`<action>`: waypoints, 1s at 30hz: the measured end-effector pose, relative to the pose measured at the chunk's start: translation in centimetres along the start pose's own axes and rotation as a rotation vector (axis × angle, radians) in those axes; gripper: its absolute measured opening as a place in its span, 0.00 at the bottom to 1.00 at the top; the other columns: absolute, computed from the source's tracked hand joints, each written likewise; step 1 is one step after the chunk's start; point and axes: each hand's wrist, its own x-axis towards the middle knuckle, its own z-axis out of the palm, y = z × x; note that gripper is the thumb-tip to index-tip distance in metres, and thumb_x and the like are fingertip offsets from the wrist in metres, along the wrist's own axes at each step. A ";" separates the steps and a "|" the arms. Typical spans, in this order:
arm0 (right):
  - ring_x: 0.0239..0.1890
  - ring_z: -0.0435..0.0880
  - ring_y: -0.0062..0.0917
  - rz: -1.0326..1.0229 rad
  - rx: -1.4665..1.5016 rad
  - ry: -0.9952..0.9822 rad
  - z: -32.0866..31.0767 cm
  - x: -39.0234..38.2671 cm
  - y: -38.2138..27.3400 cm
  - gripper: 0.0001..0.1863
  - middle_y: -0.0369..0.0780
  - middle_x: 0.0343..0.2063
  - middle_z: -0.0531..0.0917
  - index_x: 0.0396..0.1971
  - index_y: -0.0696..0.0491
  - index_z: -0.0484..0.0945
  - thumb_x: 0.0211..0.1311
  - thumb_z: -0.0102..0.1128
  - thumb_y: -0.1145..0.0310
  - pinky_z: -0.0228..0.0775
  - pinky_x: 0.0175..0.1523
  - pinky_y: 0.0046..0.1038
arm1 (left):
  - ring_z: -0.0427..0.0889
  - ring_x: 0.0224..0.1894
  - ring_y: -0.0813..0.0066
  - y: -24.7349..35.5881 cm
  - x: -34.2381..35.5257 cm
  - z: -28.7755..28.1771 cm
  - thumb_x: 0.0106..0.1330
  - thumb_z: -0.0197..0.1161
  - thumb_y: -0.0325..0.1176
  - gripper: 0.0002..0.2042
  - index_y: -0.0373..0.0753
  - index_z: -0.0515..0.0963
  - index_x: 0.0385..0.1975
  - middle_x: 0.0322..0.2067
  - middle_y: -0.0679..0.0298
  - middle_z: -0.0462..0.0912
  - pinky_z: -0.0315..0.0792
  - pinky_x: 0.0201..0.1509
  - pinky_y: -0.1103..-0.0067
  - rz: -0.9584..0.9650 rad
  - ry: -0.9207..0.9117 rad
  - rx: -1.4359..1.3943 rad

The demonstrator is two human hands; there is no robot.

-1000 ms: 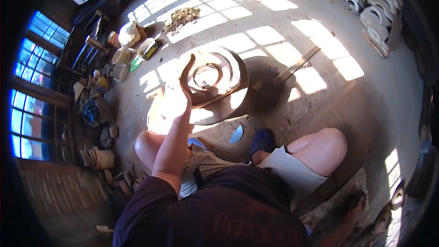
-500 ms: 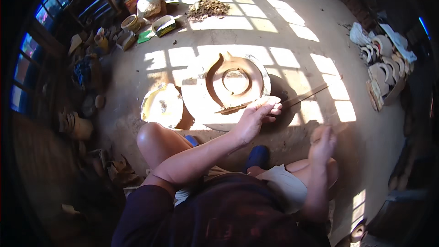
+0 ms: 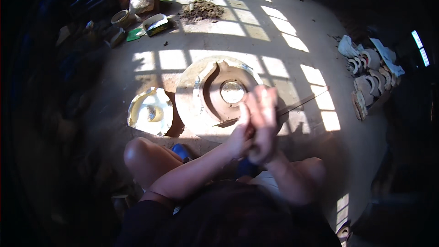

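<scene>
My left hand (image 3: 238, 141) and my right hand (image 3: 264, 126) meet palm to palm over the near edge of a round wheel disc (image 3: 190, 119). A small dark brown bit (image 3: 250, 131) shows between them, too hidden to name. My right fingers are pressed together, pointing away and smeared by motion. Beyond my hands, on the disc, sits a round plaster mould (image 3: 200, 92) with a brown clay wall (image 3: 210, 89) curving inside it and a pale round centre. Across the near side lies a long thin stick (image 3: 302, 103), its middle hidden behind my hands.
A whitish bowl-shaped mould piece (image 3: 161, 103) stands left of the disc. Farther off are a crumbled earth heap (image 3: 201, 11), a rectangular tub (image 3: 156, 25) and a bucket (image 3: 120, 18). Curved mould pieces (image 3: 372, 82) are stacked at right. My knees flank the near side.
My right hand has come in from the right to meet my left. The left hand has moved nearer to me, off the stick's area. The view has shifted slightly.
</scene>
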 end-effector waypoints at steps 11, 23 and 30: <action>0.84 0.25 0.49 0.220 0.451 -0.129 4.6 1.0 -0.3 0.59 0.58 0.82 0.33 0.81 0.61 0.36 0.72 0.38 0.26 0.23 0.83 0.50 | 0.36 0.85 0.65 2.9 0.5 -2.8 0.68 0.20 0.82 0.52 0.50 0.36 0.84 0.84 0.63 0.37 0.33 0.85 0.63 0.348 -0.066 0.262; 0.85 0.25 0.40 0.434 0.843 -0.004 8.4 2.7 -0.1 0.58 0.50 0.83 0.31 0.81 0.60 0.27 0.75 0.33 0.27 0.21 0.84 0.43 | 0.26 0.85 0.58 3.0 1.5 -4.2 0.66 0.13 0.81 0.56 0.38 0.31 0.82 0.84 0.55 0.28 0.26 0.84 0.59 0.558 -0.115 0.555; 0.85 0.26 0.36 0.380 0.875 0.088 10.3 2.7 -1.2 0.56 0.48 0.83 0.31 0.81 0.58 0.27 0.74 0.24 0.25 0.20 0.84 0.42 | 0.20 0.83 0.50 2.9 1.4 -6.2 0.70 0.22 0.79 0.58 0.26 0.24 0.78 0.81 0.43 0.23 0.19 0.82 0.57 0.687 -0.223 0.801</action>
